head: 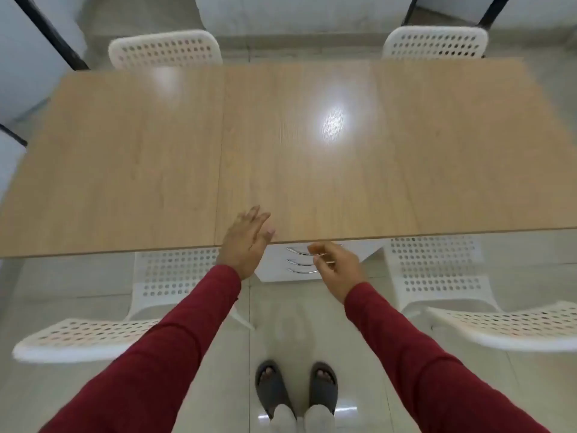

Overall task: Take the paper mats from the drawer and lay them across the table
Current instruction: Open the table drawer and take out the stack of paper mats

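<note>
A white drawer unit (278,275) with three curved chrome handles sits under the near edge of the wooden table (312,151), and all its drawers look closed. No paper mats are in sight. My left hand (246,242) lies with straight fingers over the table's near edge, just left of the drawers. My right hand (335,264) is at the right end of the top drawer handle (298,251), its fingers curled there. Blur hides whether they hold the handle.
Two white perforated chairs (84,335) (499,326) stand on either side of me at the near edge. Two more chairs (165,48) (437,42) are tucked in at the far edge. My feet in dark slippers (296,389) stand on the tiled floor.
</note>
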